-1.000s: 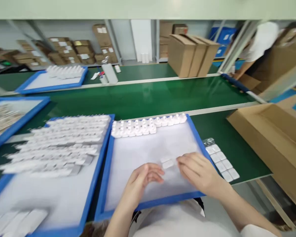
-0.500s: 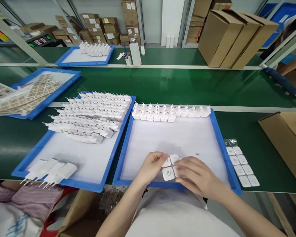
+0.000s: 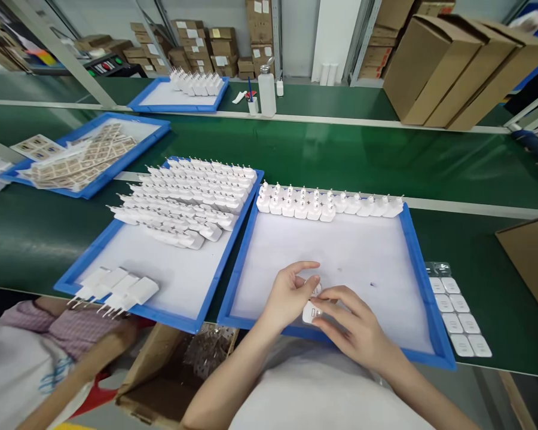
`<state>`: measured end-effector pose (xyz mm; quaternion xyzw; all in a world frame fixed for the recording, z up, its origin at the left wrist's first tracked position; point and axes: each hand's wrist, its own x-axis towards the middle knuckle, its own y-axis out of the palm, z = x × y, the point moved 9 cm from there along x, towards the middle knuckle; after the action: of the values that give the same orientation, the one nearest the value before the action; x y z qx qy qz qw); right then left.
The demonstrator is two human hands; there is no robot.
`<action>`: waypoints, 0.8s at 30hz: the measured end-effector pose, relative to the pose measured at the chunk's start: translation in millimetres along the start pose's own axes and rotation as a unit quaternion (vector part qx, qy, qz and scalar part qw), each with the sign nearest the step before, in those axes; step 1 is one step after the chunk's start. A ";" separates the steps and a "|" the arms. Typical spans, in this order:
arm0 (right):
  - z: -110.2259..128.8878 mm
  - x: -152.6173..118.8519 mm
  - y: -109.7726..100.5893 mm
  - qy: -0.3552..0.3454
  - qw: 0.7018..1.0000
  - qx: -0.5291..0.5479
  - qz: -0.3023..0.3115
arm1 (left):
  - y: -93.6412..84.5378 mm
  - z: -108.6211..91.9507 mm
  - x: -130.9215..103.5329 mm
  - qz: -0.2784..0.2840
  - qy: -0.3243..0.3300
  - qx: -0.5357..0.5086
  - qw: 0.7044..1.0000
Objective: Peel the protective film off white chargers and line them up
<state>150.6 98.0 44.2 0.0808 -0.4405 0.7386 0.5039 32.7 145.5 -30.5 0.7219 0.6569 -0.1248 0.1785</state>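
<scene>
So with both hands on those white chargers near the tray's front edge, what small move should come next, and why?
Probably lift the white chargers held between left hand and right hand and carry them toward the standing row at the blue tray's far edge: the middle is bare.

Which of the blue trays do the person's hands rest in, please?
The near right tray, with one row of white chargers along its far edge; both the left hand and right hand are there.

This is a factory assembly line. A long green conveyor belt (image 3: 323, 158) runs across the room. In front of it, blue plastic trays (image 3: 244, 263) hold rows of small white plug adapters (image 3: 327, 206). Behind it stand brown cardboard cartons (image 3: 457, 60) and metal shelves (image 3: 275, 30).
</scene>
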 end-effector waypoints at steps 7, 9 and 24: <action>-3.4 1.6 -25.0 0.047 0.998 -0.045 0.013 | 30.8 -23.1 4.1 0.026 0.056 -0.045 0.997; -3.3 -1.4 -34.5 0.036 0.996 -0.075 0.015 | 42.6 -23.9 4.9 0.041 0.060 -0.057 0.996; -4.1 -24.6 -80.0 0.024 0.996 -0.042 -0.075 | 64.5 -27.5 8.3 0.058 0.060 -0.087 0.993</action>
<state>228.9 92.7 73.4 0.0746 -0.4515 0.6814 0.5712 96.2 159.8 -3.0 0.7468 0.6315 -0.0130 0.2080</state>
